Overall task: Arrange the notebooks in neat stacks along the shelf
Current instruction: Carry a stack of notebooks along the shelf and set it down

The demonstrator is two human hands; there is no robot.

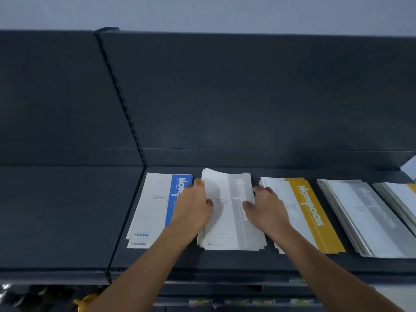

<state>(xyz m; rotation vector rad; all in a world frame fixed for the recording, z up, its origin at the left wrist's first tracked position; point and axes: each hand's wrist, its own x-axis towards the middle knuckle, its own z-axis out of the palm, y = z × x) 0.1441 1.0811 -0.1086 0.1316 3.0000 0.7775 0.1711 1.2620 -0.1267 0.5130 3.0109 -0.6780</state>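
While both hands close on it from its two long sides, the grey stack (227,221) of notebooks lies flat on the dark shelf (67,210), between the blue stack (153,203) and the yellow stack (301,212), with a narrow strip of shelf on each side. The left hand (193,208) has its fingers curled round the left edge and its thumb laid on the top cover. The right hand (267,206) does the same on the right edge, with the thumb on the grey band. At the far end the upper covers rise a little and bend; at the near right corner the edges are fanned out, so this stack is not yet square.

These notebooks look thin and soft-covered. Probably each one is light, but together they have some weight, and the smooth covers will likely slide one over another. A grip at one corner would let the stack bend and spill. It seems better to hold it at the middle of both long sides, as now, pressing inward, and then to push the short ends flush. Further right, a second grey stack (364,217) lies slanted and loose.
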